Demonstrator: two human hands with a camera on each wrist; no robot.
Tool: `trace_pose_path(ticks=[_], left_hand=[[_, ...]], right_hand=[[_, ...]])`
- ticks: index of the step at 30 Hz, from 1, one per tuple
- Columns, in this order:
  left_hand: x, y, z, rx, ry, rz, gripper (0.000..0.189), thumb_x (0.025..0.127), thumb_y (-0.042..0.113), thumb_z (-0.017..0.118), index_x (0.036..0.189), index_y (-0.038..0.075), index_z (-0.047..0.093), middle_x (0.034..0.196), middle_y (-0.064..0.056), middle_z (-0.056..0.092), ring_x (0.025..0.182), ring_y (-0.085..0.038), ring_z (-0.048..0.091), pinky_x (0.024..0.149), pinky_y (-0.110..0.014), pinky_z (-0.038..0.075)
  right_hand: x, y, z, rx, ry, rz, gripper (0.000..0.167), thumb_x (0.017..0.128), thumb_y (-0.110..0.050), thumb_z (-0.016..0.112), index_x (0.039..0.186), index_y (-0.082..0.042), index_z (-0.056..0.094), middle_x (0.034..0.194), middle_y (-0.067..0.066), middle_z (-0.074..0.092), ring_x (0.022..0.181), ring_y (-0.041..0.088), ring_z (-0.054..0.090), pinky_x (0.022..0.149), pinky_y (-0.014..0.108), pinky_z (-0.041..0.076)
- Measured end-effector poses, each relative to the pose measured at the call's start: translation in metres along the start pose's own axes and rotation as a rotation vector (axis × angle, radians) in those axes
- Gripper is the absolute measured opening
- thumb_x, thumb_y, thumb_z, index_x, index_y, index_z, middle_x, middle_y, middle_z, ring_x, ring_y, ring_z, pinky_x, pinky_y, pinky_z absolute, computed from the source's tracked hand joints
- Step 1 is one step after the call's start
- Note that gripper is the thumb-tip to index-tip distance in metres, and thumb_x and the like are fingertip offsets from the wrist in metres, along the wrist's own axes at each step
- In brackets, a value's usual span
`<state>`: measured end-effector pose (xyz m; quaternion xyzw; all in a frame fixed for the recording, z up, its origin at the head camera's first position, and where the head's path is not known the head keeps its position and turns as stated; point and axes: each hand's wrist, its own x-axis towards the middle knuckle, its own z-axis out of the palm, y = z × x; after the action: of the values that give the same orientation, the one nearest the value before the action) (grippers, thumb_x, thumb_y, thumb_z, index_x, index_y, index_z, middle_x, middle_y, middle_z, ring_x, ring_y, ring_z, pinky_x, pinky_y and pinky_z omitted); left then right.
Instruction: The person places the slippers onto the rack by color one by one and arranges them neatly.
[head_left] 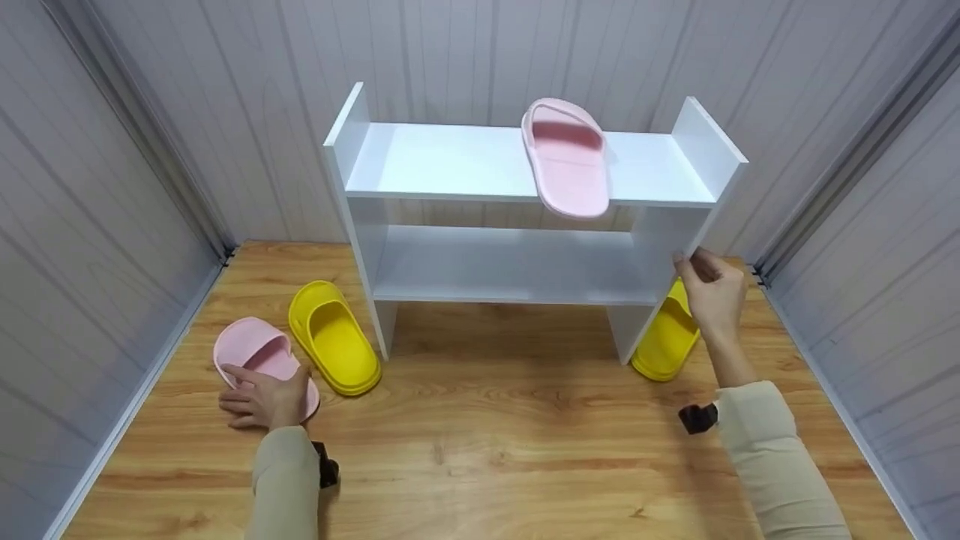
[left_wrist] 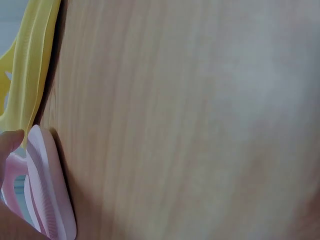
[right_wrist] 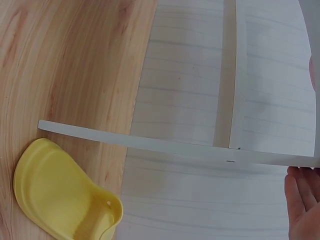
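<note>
My left hand point(head_left: 266, 396) lies over a pink slipper point(head_left: 251, 341) on the wooden floor, fingers spread across it and thumb toward its right edge. In the left wrist view the thumb shows above the side of the pink slipper point(left_wrist: 47, 185). My right hand point(head_left: 716, 292) pinches the front edge of the white shelf's right side panel point(head_left: 649, 326), thumb on the inner side. The right wrist view shows fingers against the panel's outer face. Another pink slipper point(head_left: 574, 169) rests on the white shelf's top board point(head_left: 450, 161), its toe end overhanging the front.
A yellow slipper point(head_left: 341, 352) lies between the left pink slipper and the shelf. Another yellow slipper point(head_left: 664, 337) lies beside the right panel, below my right hand. The shelf's middle board point(head_left: 502, 262) spans its two sides. Pale walls point(head_left: 862, 262) enclose the wooden floor point(head_left: 510, 450).
</note>
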<state>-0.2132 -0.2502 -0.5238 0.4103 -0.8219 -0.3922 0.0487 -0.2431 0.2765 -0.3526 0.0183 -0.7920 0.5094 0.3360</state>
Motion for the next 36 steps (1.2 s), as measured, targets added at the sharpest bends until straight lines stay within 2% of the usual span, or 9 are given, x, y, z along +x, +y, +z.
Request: trace_pose_path(ticks=[5,10,17,20,25,30,36], left_hand=[[0.001,0.003,-0.006,0.024,-0.017,-0.014,0.12,0.071,0.048,0.064,0.129,0.014,-0.035,0.133,-0.035,-0.022,0.119,-0.046,-0.024,0.086,-0.065,-0.014],[0.001,0.004,-0.011,0.037,-0.049,0.02,0.112,0.075,0.041,0.062,0.132,0.01,-0.029,0.131,-0.04,-0.017,0.118,-0.051,-0.02,0.084,-0.067,-0.013],[0.0,0.003,-0.011,0.055,-0.058,0.038,0.109,0.075,0.044,0.061,0.135,0.007,-0.023,0.13,-0.041,-0.019,0.118,-0.051,-0.02,0.085,-0.067,-0.011],[-0.001,0.001,-0.009,0.061,-0.039,0.031,0.112,0.074,0.045,0.062,0.135,0.008,-0.023,0.131,-0.039,-0.021,0.118,-0.05,-0.021,0.086,-0.067,-0.011],[0.001,-0.001,-0.005,0.065,0.013,0.027,0.11,0.073,0.038,0.066,0.137,0.009,-0.019,0.132,-0.04,-0.011,0.12,-0.051,-0.014,0.086,-0.067,-0.01],[0.003,-0.002,-0.007,0.052,0.015,0.042,0.109,0.072,0.033,0.067,0.137,0.01,-0.017,0.13,-0.041,-0.004,0.121,-0.053,-0.006,0.085,-0.068,-0.01],[0.009,-0.003,-0.011,0.06,0.065,0.067,0.109,0.07,0.037,0.069,0.139,0.009,-0.011,0.127,-0.039,0.008,0.116,-0.055,0.012,0.089,-0.066,0.007]], right_hand=[[0.0,-0.001,0.0,-0.012,-0.007,0.001,0.027,0.081,-0.011,0.062,0.1,0.008,0.063,0.093,0.023,0.062,0.076,0.004,0.059,0.069,0.018,0.047],[0.001,-0.002,-0.001,-0.003,-0.009,-0.01,0.026,0.081,-0.011,0.062,0.099,0.009,0.063,0.093,0.023,0.062,0.076,0.005,0.059,0.07,0.018,0.046],[0.001,-0.002,-0.001,0.011,-0.005,0.009,0.026,0.081,-0.009,0.061,0.099,0.01,0.062,0.093,0.023,0.062,0.076,0.005,0.059,0.071,0.018,0.046],[0.001,-0.001,-0.001,0.026,-0.016,0.025,0.027,0.081,-0.009,0.061,0.101,0.01,0.062,0.095,0.023,0.061,0.077,0.005,0.059,0.072,0.019,0.046],[0.002,0.002,0.0,0.034,-0.025,0.011,0.026,0.082,-0.009,0.061,0.1,0.01,0.062,0.094,0.023,0.061,0.076,0.005,0.059,0.071,0.018,0.046],[0.002,0.002,-0.001,0.025,-0.024,0.002,0.027,0.081,-0.009,0.062,0.1,0.011,0.062,0.093,0.022,0.062,0.075,0.004,0.058,0.069,0.017,0.046],[0.004,0.004,-0.001,0.012,-0.016,0.009,0.026,0.081,-0.009,0.061,0.099,0.01,0.062,0.092,0.021,0.063,0.074,0.004,0.058,0.069,0.017,0.046]])
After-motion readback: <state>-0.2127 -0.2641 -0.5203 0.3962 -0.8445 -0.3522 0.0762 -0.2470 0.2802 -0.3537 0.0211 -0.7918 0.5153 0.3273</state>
